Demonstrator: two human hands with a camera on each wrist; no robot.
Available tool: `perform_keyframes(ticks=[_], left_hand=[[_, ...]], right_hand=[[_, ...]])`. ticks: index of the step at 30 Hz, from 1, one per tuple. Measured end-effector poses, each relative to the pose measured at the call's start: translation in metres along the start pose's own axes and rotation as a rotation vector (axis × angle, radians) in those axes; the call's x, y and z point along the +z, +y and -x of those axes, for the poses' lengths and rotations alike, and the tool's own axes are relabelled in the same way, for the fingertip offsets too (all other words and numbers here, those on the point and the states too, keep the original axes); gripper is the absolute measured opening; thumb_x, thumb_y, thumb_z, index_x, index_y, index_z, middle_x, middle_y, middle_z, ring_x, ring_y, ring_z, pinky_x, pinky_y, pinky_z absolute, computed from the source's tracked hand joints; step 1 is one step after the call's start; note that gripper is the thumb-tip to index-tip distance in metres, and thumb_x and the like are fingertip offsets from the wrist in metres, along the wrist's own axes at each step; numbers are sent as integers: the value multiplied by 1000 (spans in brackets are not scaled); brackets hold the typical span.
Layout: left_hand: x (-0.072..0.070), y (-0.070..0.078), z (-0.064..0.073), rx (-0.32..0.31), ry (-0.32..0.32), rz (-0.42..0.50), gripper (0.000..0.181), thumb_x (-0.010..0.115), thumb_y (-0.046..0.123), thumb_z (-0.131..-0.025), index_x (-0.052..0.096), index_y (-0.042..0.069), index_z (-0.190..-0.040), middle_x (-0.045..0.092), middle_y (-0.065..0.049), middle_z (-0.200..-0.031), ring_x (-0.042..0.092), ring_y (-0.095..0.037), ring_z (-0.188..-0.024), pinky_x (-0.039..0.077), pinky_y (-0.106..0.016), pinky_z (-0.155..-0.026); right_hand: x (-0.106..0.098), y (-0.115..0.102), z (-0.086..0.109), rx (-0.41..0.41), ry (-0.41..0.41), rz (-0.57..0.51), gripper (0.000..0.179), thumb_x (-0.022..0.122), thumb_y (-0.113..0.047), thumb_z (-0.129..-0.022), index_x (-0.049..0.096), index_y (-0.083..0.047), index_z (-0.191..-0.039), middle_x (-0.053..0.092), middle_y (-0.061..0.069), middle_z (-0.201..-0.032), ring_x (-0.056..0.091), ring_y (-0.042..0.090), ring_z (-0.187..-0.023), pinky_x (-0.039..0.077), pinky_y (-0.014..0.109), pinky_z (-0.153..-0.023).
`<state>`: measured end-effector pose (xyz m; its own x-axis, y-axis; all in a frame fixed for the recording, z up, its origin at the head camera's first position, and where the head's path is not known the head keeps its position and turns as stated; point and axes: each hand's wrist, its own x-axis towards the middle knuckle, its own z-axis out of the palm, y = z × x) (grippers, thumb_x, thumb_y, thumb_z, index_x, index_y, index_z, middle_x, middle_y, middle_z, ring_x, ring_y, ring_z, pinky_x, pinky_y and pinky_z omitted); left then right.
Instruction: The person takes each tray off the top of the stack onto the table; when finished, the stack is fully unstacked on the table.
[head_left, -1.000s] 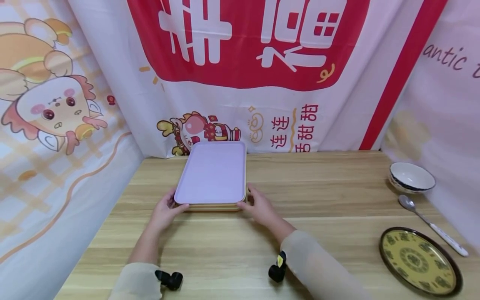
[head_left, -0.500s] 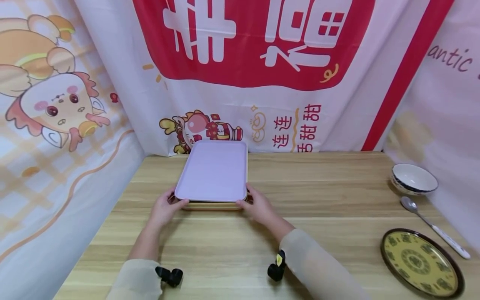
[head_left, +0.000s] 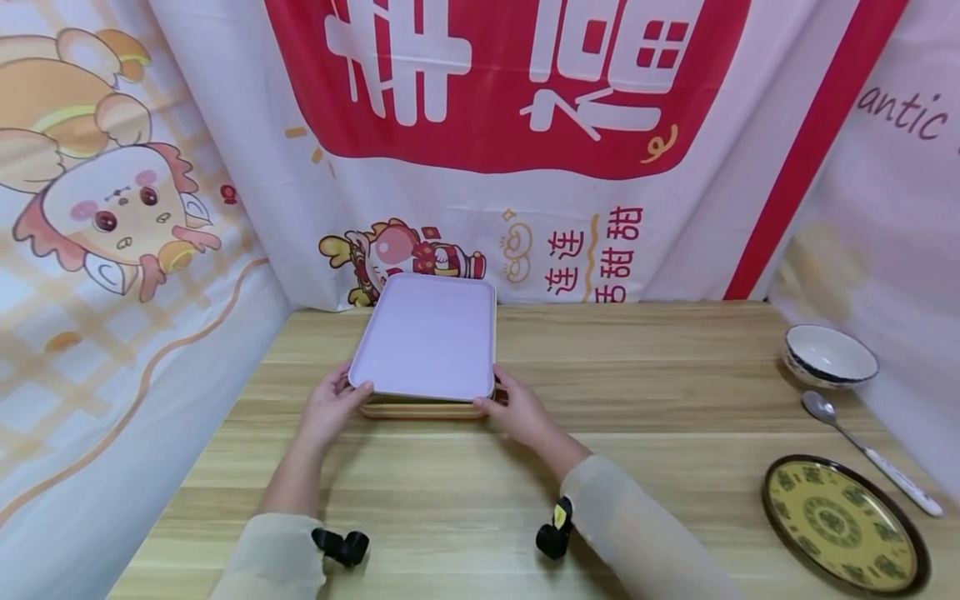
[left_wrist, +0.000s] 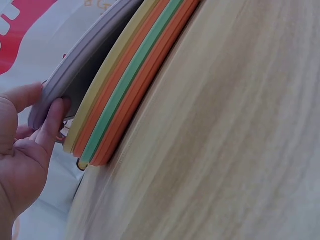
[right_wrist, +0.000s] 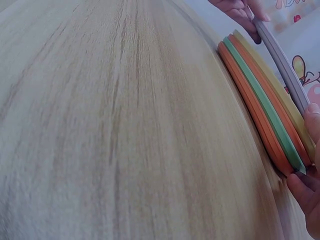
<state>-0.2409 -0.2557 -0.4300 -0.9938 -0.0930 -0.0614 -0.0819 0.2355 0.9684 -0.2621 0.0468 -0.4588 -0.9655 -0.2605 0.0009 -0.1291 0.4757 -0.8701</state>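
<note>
A lilac rectangular tray (head_left: pixel 427 333) tops a stack of trays (head_left: pixel 420 410), its near edge raised off them. My left hand (head_left: pixel 327 408) pinches its near left corner between thumb and fingers; in the left wrist view a dark gap separates it from the yellow tray (left_wrist: pixel 95 107). At the near right corner my right hand (head_left: pixel 525 412) holds the lilac tray's edge with the thumb on it. In the right wrist view one of that hand's fingers (right_wrist: pixel 300 192) is beside the lower stack, where orange and green (right_wrist: pixel 260 95) tray rims show. The right hand's other fingers are partly hidden.
To the right on the wooden table (head_left: pixel 637 358) are a white bowl (head_left: pixel 828 354) with a dark patterned outside, a spoon (head_left: pixel 870 454) with a white handle, and a yellow-green patterned plate (head_left: pixel 843 525) with a dark rim. Printed cloths (head_left: pixel 495 192) hang behind and at both sides.
The lilac tray's near edge has risen from the stack, more at the left corner, widening the gap. My left hand has moved up slightly with it; the right has barely moved.
</note>
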Motion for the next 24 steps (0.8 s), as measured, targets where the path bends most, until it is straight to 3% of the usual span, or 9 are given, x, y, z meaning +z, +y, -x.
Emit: perform_keyframes(ticks=[3,6,11,15,18,20,22,24], left_hand=[[1,-3,-1,6,-4,79,72,61,6,-96,20,0,-154,34,-29,-153,60,-10,-116,54,-7,-88],[1,-6,-2,-21,-19,198,71,56,2,-97,16,2,-156,31,-31,-154,61,6,-94,57,-12,-88],[1,-7,-1,-56,-47,398,66,43,-6,-100,10,4,-157,25,-29,-157,64,4,-91,59,-17,-89],[3,-3,2,-78,-15,461,66,41,-6,-100,11,5,-157,25,-26,-157,65,2,-89,59,-17,-88],[1,2,6,-99,22,513,65,41,-6,-100,13,5,-157,46,-18,-140,66,0,-85,60,-18,-87],[-4,5,9,-104,43,549,64,40,-7,-100,13,5,-157,59,-4,-122,67,-1,-82,61,-18,-85],[-12,6,12,-87,53,592,64,39,-8,-99,11,3,-156,64,7,-103,68,-3,-80,62,-18,-82],[-22,7,15,-59,51,637,65,40,-9,-99,9,1,-155,68,10,-93,69,-5,-81,62,-19,-80]], right_hand=[[0,1,0,-11,1,-10,79,70,-30,-92,28,-5,-154,39,16,-155,54,33,-129,48,42,-111],[1,1,0,-13,1,-14,79,70,-30,-91,28,-5,-154,39,16,-155,54,33,-129,48,42,-111],[2,2,0,-20,1,-31,79,70,-28,-91,28,-4,-154,39,16,-155,54,33,-129,49,42,-110],[2,4,-1,-35,9,-45,79,72,-25,-90,29,-4,-153,40,17,-154,55,34,-128,50,42,-109],[4,7,-2,-52,11,-73,79,73,-20,-89,29,-1,-152,44,20,-150,57,34,-126,51,41,-108],[4,7,-2,-56,11,-89,79,73,-18,-89,29,1,-152,46,21,-149,57,34,-125,51,41,-108],[4,7,-2,-60,12,-87,78,73,-18,-90,29,2,-151,47,22,-148,57,34,-125,51,42,-108],[4,7,-2,-54,15,-76,78,72,-20,-90,29,2,-151,46,21,-149,56,33,-126,50,43,-110]])
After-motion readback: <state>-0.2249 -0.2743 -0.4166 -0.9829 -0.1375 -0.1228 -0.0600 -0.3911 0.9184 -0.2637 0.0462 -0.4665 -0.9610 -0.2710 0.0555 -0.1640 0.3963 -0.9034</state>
